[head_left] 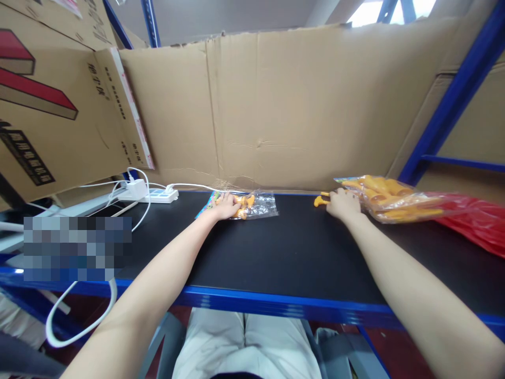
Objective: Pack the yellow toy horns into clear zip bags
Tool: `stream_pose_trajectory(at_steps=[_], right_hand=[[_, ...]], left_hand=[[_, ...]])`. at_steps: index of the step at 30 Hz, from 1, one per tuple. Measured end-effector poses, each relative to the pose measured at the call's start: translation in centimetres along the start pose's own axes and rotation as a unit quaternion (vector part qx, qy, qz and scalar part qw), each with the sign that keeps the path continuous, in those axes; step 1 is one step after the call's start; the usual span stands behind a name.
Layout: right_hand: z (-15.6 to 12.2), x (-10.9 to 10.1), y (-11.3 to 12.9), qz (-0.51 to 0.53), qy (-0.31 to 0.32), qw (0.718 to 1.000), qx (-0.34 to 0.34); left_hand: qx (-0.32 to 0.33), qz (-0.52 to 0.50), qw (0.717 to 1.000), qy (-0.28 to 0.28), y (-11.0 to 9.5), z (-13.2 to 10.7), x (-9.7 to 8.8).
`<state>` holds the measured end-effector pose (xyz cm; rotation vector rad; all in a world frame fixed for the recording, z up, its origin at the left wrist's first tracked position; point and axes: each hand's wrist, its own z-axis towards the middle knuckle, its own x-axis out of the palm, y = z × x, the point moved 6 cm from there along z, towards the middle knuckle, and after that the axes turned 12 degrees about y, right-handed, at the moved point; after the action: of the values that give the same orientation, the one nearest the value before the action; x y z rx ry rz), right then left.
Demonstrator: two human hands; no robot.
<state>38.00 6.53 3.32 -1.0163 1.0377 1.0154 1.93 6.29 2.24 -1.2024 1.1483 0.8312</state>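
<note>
My left hand (224,206) rests on a small clear plastic bag (258,204) with orange toy pieces inside, lying at the back of the black tabletop (276,247). Its fingers curl over the bag's left end and pinch it. My right hand (342,203) reaches to the far right of the table, fingers bent around a loose orange toy piece (320,200). It touches the edge of a larger clear packet of orange toys (390,199).
A red plastic bag (477,221) lies at the right edge. A white power strip (155,196) with a charger and cables sits back left. Cardboard sheets (276,105) wall off the back and left. A blue shelf post (453,95) rises right.
</note>
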Motion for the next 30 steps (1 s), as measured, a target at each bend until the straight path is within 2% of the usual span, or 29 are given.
stream_pose_trajectory(at_steps=[5,8,10,12,14,18,20,22,27,30], right_hand=[[0.0,-0.6,1.8,0.049,0.033,0.997,-0.04],[0.0,-1.0,2.4,0.122,0.038,0.99,-0.052],[-0.1,-1.0,2.8,0.18,0.073,0.978,-0.074],[-0.4,-0.9,3.6,0.244,0.126,0.954,-0.119],[-1.0,-1.0,4.4,0.318,0.179,0.918,-0.156],[-2.0,-1.0,5.9,0.439,0.259,0.843,-0.171],[-2.3,-1.1,6.5,0.462,0.276,0.824,-0.176],[-2.3,-1.2,6.8,0.448,0.273,0.833,-0.173],[-1.9,-1.4,6.8,0.241,0.207,0.926,-0.203],[-2.0,-1.5,6.7,0.157,0.192,0.951,-0.183]], left_hand=[[0.038,-0.015,0.999,-0.012,-0.2,0.2,0.0],[0.065,-0.03,0.997,-0.011,-0.4,0.5,0.1],[0.079,-0.039,0.996,-0.007,-0.5,0.7,0.2],[0.095,-0.045,0.994,-0.002,-0.6,0.8,0.3],[0.107,-0.045,0.993,0.001,-0.6,0.9,0.4],[0.125,-0.035,0.992,0.002,-0.7,1.1,0.5],[0.13,-0.039,0.991,0.006,-0.7,1.0,0.5],[0.134,-0.045,0.99,0.008,-0.8,1.0,0.5],[0.135,-0.062,0.989,0.007,-0.5,1.3,0.7],[0.135,-0.069,0.988,0.014,-0.3,1.5,0.9]])
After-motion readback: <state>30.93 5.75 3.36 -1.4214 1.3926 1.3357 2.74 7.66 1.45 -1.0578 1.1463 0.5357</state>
